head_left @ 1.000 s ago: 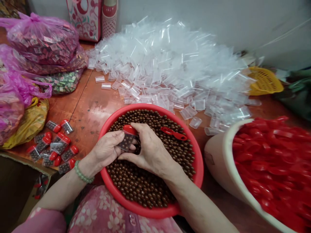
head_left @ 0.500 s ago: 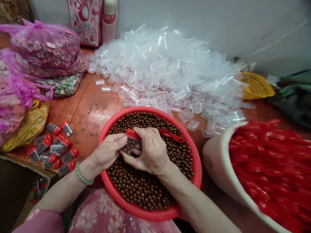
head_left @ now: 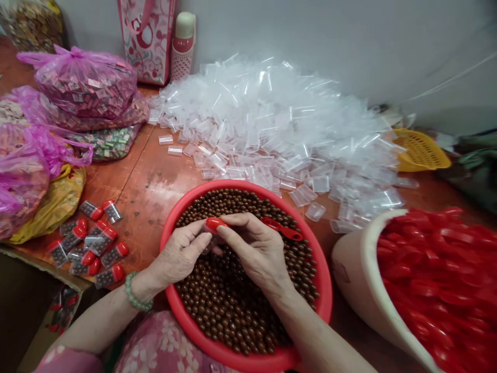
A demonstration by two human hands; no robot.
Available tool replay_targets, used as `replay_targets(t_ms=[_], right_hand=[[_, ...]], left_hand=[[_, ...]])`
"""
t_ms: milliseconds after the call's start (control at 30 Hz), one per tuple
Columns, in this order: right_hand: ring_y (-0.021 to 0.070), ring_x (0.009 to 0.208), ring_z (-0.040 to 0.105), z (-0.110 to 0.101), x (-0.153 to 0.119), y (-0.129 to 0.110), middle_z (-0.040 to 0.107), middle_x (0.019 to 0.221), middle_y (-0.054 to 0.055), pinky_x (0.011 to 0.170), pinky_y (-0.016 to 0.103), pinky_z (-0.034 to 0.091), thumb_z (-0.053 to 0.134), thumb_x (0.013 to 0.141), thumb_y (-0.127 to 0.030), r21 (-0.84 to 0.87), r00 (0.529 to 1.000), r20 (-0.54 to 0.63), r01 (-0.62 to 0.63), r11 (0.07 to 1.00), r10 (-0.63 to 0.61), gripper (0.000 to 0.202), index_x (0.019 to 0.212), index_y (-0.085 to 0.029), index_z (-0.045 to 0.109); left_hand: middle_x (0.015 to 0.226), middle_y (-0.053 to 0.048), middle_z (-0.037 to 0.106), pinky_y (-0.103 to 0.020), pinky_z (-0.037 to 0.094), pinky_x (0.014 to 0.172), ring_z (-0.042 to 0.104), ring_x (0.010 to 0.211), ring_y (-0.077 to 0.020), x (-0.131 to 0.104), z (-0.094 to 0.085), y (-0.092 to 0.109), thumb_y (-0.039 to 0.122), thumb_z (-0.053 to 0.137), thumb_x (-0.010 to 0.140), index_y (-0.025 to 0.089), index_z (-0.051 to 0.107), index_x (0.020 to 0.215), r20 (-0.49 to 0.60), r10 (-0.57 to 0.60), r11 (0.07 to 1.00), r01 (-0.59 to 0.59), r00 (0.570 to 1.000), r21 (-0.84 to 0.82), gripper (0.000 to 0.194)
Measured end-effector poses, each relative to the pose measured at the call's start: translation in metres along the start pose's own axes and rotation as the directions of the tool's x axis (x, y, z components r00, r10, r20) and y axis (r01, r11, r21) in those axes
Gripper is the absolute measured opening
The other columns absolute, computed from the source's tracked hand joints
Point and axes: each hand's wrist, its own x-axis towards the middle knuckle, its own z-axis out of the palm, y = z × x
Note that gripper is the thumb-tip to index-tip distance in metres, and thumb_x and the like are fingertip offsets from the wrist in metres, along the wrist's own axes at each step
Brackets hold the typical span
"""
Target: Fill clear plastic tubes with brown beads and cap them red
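Observation:
Both hands are above a red basin (head_left: 326,290) full of round brown balls (head_left: 233,316) that look like chocolate candies. Between them is a small clear container with a red cap (head_left: 216,224); its body is mostly hidden by my fingers. My left hand (head_left: 182,256) grips it from the left, thumb and fingers closed. From the other side, my right hand (head_left: 258,251) has its thumb and fingertips on the red cap. A red plastic piece with a loop end (head_left: 282,228) lies on the balls just beyond my right hand.
Several filled red-capped containers (head_left: 111,256) lie at left, above an open cardboard box (head_left: 75,305) holding more. Clear plastic sleeves (head_left: 264,119) are heaped behind the basin. A white bucket (head_left: 351,264) of red pieces stands right, a yellow basket (head_left: 421,150) beyond. Pink bags (head_left: 87,85) sit back left.
The container has turned in my hands, so its red cap now faces up and its clear body is mostly covered. My right thumb has moved up to the cap. The view has shifted slightly.

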Motion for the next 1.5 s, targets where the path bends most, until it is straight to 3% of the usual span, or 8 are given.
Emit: replay_targets(t_ms=[233,433,567,700,800,933,1133,1500], right_hand=[[0.0133,0.058,0.063,0.01,-0.002,-0.003,0.07,0.073,0.0,0.048,0.025,0.055,0.074,0.077,-0.036,0.094,0.996,-0.082,-0.031,0.995,0.039,0.017,0.082,-0.021,0.067],[0.0148,0.065,0.065,0.001,-0.004,0.004,0.07,0.085,0.003,0.053,0.027,0.058,0.066,0.085,-0.028,-0.12,0.993,0.022,0.12,0.985,-0.118,0.007,0.091,-0.023,0.068],[0.0121,0.061,0.063,0.0,-0.005,0.005,0.067,0.086,0.0,0.052,0.025,0.057,0.062,0.088,-0.022,-0.086,0.985,0.103,0.149,0.985,-0.14,0.006,0.093,-0.024,0.066],[0.0138,0.072,0.066,0.004,-0.006,0.006,0.067,0.088,0.0,0.06,0.027,0.057,0.06,0.09,-0.018,-0.082,0.974,0.063,0.22,0.972,-0.216,0.008,0.095,-0.024,0.061],[0.0174,0.085,0.066,0.002,-0.004,0.008,0.068,0.095,0.003,0.075,0.033,0.057,0.061,0.088,-0.016,-0.246,0.901,0.147,0.432,0.868,-0.407,0.018,0.104,-0.025,0.059],[0.0268,0.09,0.063,-0.002,0.002,0.005,0.066,0.1,0.012,0.076,0.043,0.055,0.071,0.08,-0.039,-0.518,0.784,0.326,0.615,0.594,-0.528,0.047,0.116,-0.018,0.05],[0.033,0.096,0.059,-0.001,0.003,-0.004,0.064,0.107,0.02,0.082,0.048,0.05,0.069,0.078,-0.05,-0.746,0.778,0.469,0.602,0.284,-0.418,0.068,0.124,-0.007,0.044],[0.0273,0.08,0.054,-0.003,0.004,-0.001,0.061,0.087,0.012,0.072,0.042,0.049,0.063,0.076,-0.032,-0.696,0.657,0.441,0.681,0.229,-0.611,0.049,0.117,-0.011,0.046]], left_hand=[[0.09,-0.005,0.065,-0.024,0.046,0.074,0.056,0.076,-0.0126,0.0,0.0,-0.001,0.04,0.063,0.086,0.014,0.069,0.11,0.007,0.006,1.0,-0.006,1.0,-0.028,0.036],[0.084,-0.003,0.063,-0.024,0.044,0.073,0.052,0.073,-0.012,0.0,-0.002,-0.004,0.039,0.062,0.087,0.016,0.07,0.11,0.002,0.039,0.997,-0.038,0.999,-0.068,0.034],[0.079,-0.003,0.062,-0.024,0.045,0.07,0.054,0.072,-0.0129,-0.003,-0.003,-0.005,0.038,0.057,0.09,0.014,0.07,0.111,-0.004,0.079,0.995,-0.079,0.997,0.058,0.034],[0.102,-0.007,0.068,-0.027,0.048,0.084,0.06,0.087,-0.0164,-0.007,-0.003,-0.008,0.035,0.052,0.093,0.015,0.063,0.122,-0.059,0.196,0.957,-0.178,0.979,0.23,0.037],[0.111,-0.009,0.067,-0.031,0.046,0.095,0.061,0.098,-0.0192,-0.007,-0.004,-0.009,0.036,0.051,0.093,0.014,0.063,0.121,-0.067,0.253,0.939,-0.228,0.965,0.259,0.038],[0.099,-0.008,0.07,-0.026,0.051,0.077,0.063,0.078,-0.0149,-0.003,-0.004,-0.007,0.039,0.055,0.092,0.012,0.064,0.117,-0.086,0.09,0.991,-0.081,0.992,0.104,0.039],[0.11,-0.007,0.07,-0.028,0.049,0.088,0.065,0.095,-0.0179,0.003,-0.004,-0.011,0.035,0.058,0.091,0.015,0.065,0.116,-0.062,0.035,0.987,-0.044,0.997,-0.155,0.033],[0.11,-0.008,0.069,-0.031,0.045,0.094,0.062,0.104,-0.0202,-0.001,-0.006,-0.013,0.038,0.054,0.093,0.013,0.065,0.115,0.055,0.089,0.995,-0.087,0.994,-0.042,0.034]])
